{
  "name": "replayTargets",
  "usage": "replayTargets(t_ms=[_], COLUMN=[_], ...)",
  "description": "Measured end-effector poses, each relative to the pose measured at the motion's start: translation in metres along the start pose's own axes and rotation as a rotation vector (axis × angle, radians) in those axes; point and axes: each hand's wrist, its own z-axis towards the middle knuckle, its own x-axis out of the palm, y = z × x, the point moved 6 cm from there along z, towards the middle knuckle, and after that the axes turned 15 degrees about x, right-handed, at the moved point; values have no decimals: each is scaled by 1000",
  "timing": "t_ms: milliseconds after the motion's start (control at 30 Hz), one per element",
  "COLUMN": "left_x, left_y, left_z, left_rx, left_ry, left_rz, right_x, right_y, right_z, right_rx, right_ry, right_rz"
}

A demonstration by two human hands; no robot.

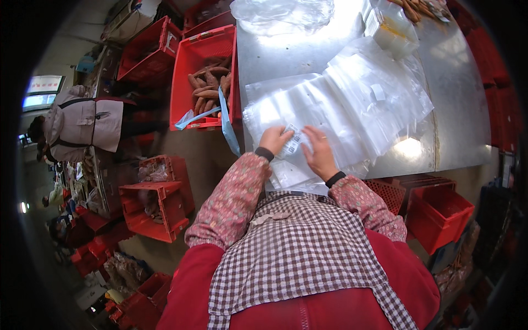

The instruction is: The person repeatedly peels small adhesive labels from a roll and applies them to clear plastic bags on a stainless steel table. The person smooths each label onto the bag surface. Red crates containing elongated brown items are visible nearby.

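A small strip of printed labels [292, 144] lies over a stack of clear plastic bags [305, 111] on the metal table. My left hand [272, 141] has its thumb and fingers on the strip's left side and grips it. To the right, my right hand [319, 154] hovers at the bags with its fingers apart and slightly blurred, a ring on one finger. Nothing shows in it. More flat clear bags [371, 95] fan out to the right, with a small white label [377, 92] on top.
A red crate of sweet potatoes [177, 82], with a blue strap [227, 123] over its rim, stands left of the metal table [284, 57]. Clear plastic containers [390, 31] sit at the back right. Red crates [441, 214] stand below right. A person [86, 119] works at the far left.
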Motion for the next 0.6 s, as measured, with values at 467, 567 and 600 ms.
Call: replayTargets(t_ms=[467, 567, 600], left_x=[-15, -50, -73], left_y=[1, -17, -17], left_z=[-25, -47, -59], left_rx=[29, 89, 49], left_ry=[436, 311, 282], left_rz=[354, 305, 312], right_x=[51, 46, 44], right_y=[-35, -30, -29], right_z=[-24, -13, -8], right_rx=[-82, -120, -140], right_ry=[201, 65, 40], right_rz=[-441, -364, -364])
